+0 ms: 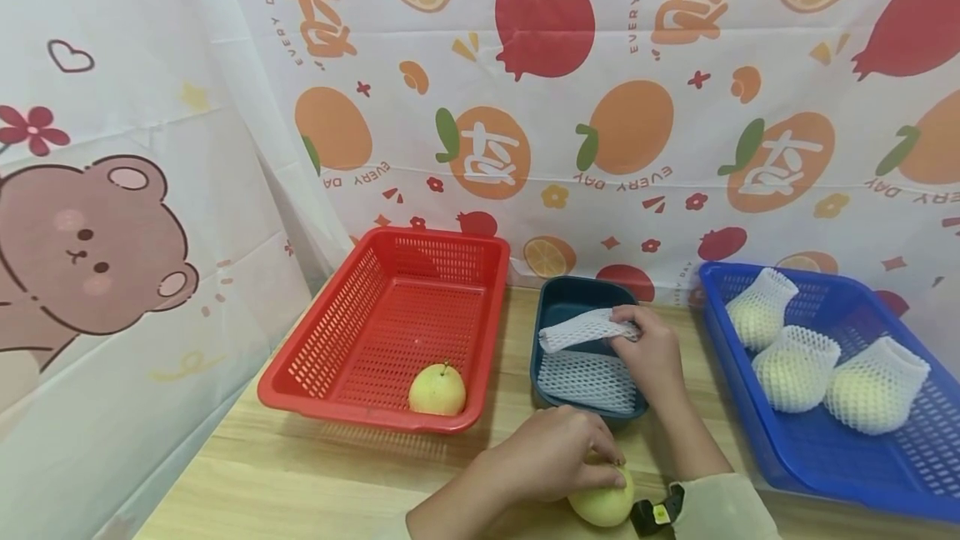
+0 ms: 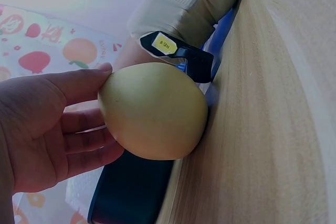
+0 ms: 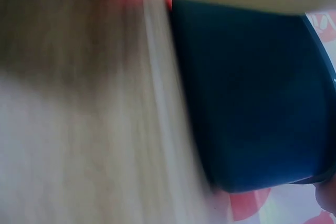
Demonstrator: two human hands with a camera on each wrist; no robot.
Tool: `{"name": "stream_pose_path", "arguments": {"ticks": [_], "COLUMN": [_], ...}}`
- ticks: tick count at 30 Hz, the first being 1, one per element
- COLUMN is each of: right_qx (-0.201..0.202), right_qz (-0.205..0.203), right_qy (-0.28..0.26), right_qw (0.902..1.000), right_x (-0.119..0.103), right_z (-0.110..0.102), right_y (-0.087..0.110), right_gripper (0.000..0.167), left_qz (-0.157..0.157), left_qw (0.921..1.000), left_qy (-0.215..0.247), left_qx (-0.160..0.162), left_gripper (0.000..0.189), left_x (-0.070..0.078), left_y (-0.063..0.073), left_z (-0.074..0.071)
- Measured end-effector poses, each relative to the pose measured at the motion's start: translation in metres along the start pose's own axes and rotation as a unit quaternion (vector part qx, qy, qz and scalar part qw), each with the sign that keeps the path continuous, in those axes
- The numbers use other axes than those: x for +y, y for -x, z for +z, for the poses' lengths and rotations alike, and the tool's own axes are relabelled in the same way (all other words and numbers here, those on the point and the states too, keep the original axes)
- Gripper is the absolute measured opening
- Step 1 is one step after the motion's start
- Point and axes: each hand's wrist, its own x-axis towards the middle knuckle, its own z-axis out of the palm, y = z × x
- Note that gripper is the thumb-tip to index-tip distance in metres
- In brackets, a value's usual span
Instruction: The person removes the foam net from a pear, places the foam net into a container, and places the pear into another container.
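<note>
My left hand [image 1: 551,457] holds a yellow pear [image 1: 602,497] at the front of the table. In the left wrist view, the thumb and fingers grip one side of that pear [image 2: 152,111], and its far side is near the tabletop. Over the dark teal box [image 1: 551,298], my right hand [image 1: 651,357] pinches one end of a white foam net sleeve [image 1: 581,328]. More foam net sleeves [image 1: 585,382] lie inside the box. The right wrist view is blurred and mostly filled by the teal box's wall [image 3: 252,98]; the pinched sleeve is out of sight there.
A red basket [image 1: 300,402] on the left contains one pear [image 1: 438,390]. On the right, a blue basket [image 1: 787,457] holds three pears in foam nets [image 1: 795,369]. A printed curtain [image 1: 555,123] hangs behind the wooden table [image 1: 247,473].
</note>
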Motion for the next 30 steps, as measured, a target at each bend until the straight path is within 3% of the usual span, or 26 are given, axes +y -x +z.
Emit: {"name": "stream_pose_path", "arguments": {"ticks": [4,10,13,16,21,26,30], "right_qx": [-0.023,-0.053,-0.089,-0.143,-0.231,-0.253,-0.258], "right_qz": [0.052,0.077,0.058,0.019,-0.020,-0.043,-0.045], "right_qy": [-0.035,-0.033,-0.024,0.019,0.126,0.199,0.222], "right_qw": [0.9978,0.9951,0.9941,0.9894,0.9646,0.9458,0.9391], "right_x": [-0.0003,0.0006,0.0021,0.0051,0.0040,-0.0013,-0.0023], "right_z": [0.0001,-0.0028,-0.0047,-0.0057,-0.0066,-0.0074,-0.0081], "right_y": [-0.0008,-0.0017,-0.0019,-0.0024,-0.0011,0.0012,0.0016], "right_gripper": [0.015,0.025,0.032,0.035,0.036,0.033,0.040], "left_qz": [0.001,0.002,0.002,0.000,-0.006,-0.004,-0.005], "left_qw": [1.0000,0.9997,0.9996,0.9998,0.9999,0.9999,1.0000], "left_qy": [-0.005,-0.021,-0.024,-0.019,-0.010,-0.008,0.000], "left_qx": [0.003,0.014,0.015,0.010,0.006,0.008,0.006], "left_gripper": [0.021,0.021,0.020,0.020,0.020,0.020,0.020], "left_x": [0.0005,0.0023,0.0027,0.0029,0.0032,0.0027,0.0019], "left_y": [-0.0001,0.0005,0.0007,0.0006,0.0005,0.0007,0.0003], "left_z": [0.0004,0.0004,0.0003,-0.0005,-0.0009,-0.0004,0.0002]}}
